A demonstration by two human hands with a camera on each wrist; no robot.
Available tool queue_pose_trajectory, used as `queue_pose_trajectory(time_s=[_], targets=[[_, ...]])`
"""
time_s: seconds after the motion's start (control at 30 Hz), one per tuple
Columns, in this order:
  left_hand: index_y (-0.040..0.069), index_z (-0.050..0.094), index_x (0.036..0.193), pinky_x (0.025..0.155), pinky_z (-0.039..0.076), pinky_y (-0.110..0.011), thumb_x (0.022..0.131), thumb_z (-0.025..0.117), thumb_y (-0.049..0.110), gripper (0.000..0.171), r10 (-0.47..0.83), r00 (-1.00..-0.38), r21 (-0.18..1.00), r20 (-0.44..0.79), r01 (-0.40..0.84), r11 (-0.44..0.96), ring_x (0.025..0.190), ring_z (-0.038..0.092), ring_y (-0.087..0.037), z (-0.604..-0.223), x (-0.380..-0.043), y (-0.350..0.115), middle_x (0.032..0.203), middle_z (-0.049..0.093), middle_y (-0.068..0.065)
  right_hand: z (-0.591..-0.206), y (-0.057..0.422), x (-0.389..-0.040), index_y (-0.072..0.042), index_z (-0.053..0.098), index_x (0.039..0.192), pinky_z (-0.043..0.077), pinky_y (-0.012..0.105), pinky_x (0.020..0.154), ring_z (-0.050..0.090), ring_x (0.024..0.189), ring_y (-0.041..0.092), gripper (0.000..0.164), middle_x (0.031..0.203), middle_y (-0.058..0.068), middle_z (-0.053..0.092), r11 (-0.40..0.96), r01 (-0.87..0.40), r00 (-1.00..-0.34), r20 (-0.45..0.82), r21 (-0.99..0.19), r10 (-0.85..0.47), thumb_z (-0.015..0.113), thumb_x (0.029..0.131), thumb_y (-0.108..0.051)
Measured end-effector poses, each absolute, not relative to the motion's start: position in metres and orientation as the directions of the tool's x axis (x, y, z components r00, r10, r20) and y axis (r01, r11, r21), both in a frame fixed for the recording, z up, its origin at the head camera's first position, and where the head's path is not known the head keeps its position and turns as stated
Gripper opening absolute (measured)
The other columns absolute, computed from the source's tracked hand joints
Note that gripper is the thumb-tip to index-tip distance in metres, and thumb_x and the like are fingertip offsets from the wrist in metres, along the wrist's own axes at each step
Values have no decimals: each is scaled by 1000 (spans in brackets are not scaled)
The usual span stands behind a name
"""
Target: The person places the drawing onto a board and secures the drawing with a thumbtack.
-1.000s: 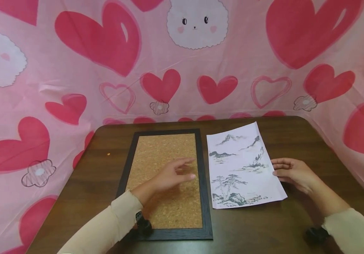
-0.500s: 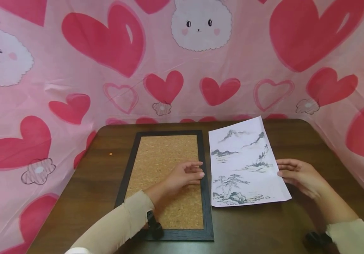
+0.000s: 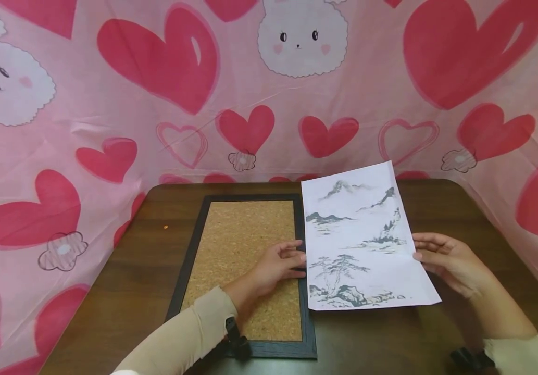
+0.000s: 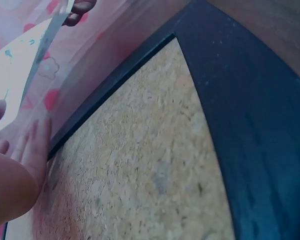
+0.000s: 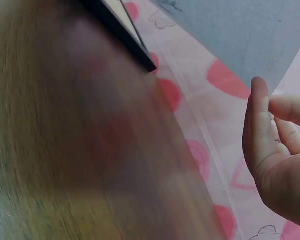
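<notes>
A white sheet of paper printed with an ink landscape of mountains and pines is tilted up off the table. My right hand pinches its right edge between thumb and fingers; the right wrist view shows the back of the sheet above that hand. My left hand reaches over the black-framed cork board, fingertips right at the paper's left edge. Seen from the left wrist, that hand has its thumb apart from its extended fingers, beside the paper.
The cork board lies flat on the dark brown wooden table, left of the paper. A tiny orange speck is on the table at the left. Pink cloth with hearts and white animal faces hangs behind and at the sides.
The sheet has risen and tipped up, its left edge now overlapping the board's right frame. My left hand has moved right to the paper's edge. My right hand keeps its pinch.
</notes>
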State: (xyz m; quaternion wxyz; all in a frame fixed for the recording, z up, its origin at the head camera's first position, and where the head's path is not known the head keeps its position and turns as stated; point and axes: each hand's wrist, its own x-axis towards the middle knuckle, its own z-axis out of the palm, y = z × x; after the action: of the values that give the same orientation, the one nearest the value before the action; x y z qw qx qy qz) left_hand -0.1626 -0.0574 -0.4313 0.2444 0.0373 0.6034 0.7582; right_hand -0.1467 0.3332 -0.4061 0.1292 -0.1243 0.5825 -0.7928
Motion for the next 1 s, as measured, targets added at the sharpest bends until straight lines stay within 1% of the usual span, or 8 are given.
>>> queue_pose_trajectory(time_s=[0.23, 0.37, 0.47, 0.6, 0.73, 0.8, 0.87, 1.0], targets=[[0, 51, 137, 80, 56, -43, 92, 61, -3, 46, 355, -904, 926, -237, -321, -198, 87, 68, -25, -433, -162, -61, 102, 66, -15, -407, 322, -144, -8, 69, 117, 57, 31, 75, 67, 92, 16, 44, 106, 5, 70, -307, 31, -924, 89, -951, -371, 45, 92, 20], [-1, 53, 135, 78, 57, -42, 90, 62, -6, 46, 333, -914, 922, -234, -317, -221, 84, 68, -21, -431, -163, -67, 97, 67, -10, -411, 312, -145, -9, 69, 117, 57, 32, 75, 68, 91, 18, 44, 106, 5, 69, -309, 31, -929, 86, -951, -360, 46, 93, 19], [-4, 52, 135, 74, 58, -39, 89, 62, -9, 48, 320, -922, 924, -216, -299, -239, 82, 67, -18, -429, -163, -70, 94, 67, -6, -414, 304, -146, -9, 69, 116, 57, 32, 75, 68, 91, 18, 43, 105, 5, 70, -324, 37, -930, 86, -945, -357, 46, 93, 19], [-7, 49, 135, 70, 57, -34, 87, 61, -13, 49, 310, -928, 922, -209, -293, -255, 81, 66, -16, -428, -163, -77, 93, 67, -4, -418, 296, -147, -10, 67, 120, 56, 32, 77, 67, 93, 17, 45, 107, 6, 69, -338, 29, -921, 106, -941, -375, 45, 92, 19], [-5, 51, 134, 69, 57, -34, 87, 61, -12, 49, 289, -932, 925, -221, -294, -242, 83, 65, -18, -425, -163, -89, 96, 66, -7, -421, 287, -148, -11, 60, 129, 56, 33, 78, 67, 96, 17, 49, 112, 5, 66, -286, -16, -907, 134, -958, -400, 47, 91, 18], [-4, 52, 134, 69, 57, -34, 87, 61, -11, 48, 279, -934, 931, -221, -288, -226, 85, 65, -19, -423, -163, -94, 98, 66, -9, -421, 281, -148, -12, 58, 130, 57, 34, 77, 67, 95, 17, 48, 113, 5, 66, -243, -42, -907, 139, -969, -398, 48, 92, 16], [-4, 52, 134, 70, 57, -35, 87, 61, -11, 48, 271, -938, 936, -217, -279, -217, 85, 65, -19, -422, -162, -99, 98, 65, -9, -420, 274, -149, -11, 59, 129, 57, 34, 76, 67, 94, 17, 44, 113, 4, 67, -226, -44, -914, 130, -973, -385, 48, 94, 13], [-6, 50, 134, 70, 57, -35, 87, 60, -12, 49, 273, -936, 934, -221, -284, -218, 84, 65, -18, -420, -160, -108, 97, 65, -8, -417, 259, -152, -14, 66, 118, 57, 33, 71, 68, 90, 16, 33, 107, 2, 70, -197, -5, -934, 75, -980, -350, 51, 97, 7]])
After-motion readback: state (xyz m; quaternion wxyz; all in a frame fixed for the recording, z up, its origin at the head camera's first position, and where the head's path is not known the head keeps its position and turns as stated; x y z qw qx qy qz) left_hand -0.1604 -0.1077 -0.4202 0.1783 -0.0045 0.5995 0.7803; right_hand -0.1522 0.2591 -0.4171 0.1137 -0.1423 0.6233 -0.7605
